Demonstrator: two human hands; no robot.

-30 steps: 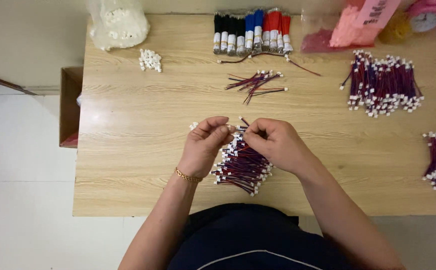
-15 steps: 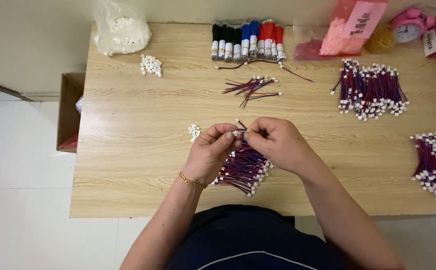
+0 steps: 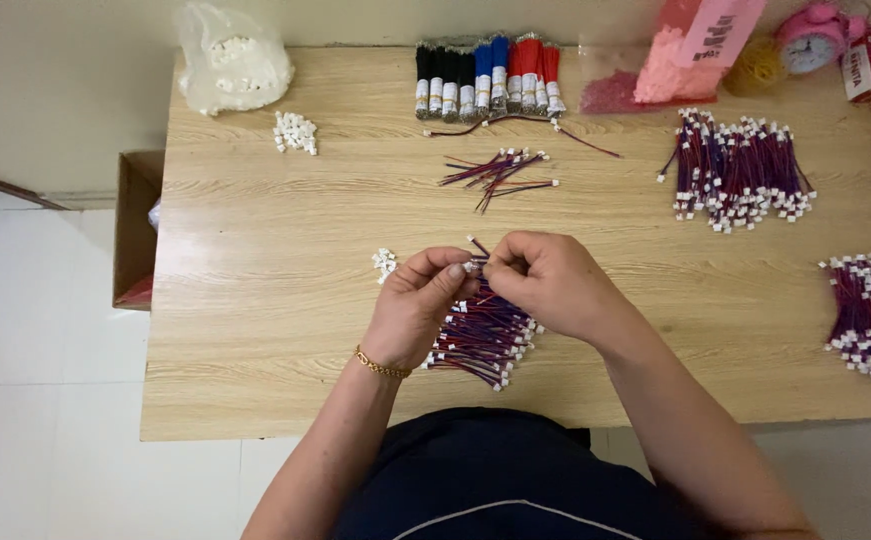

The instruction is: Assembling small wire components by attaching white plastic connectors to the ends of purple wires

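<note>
Head view: left hand and right hand meeting above the table centre, both grips pinching closed on one small white-tipped wire lead. Lying directly beneath, toward 6 o'clock, a pile of red-and-blue wire leads. Sitting just at 9 o'clock of the left hand, a few loose white connectors. Resting at 12 o'clock, a scattered bunch of leads.
</note>
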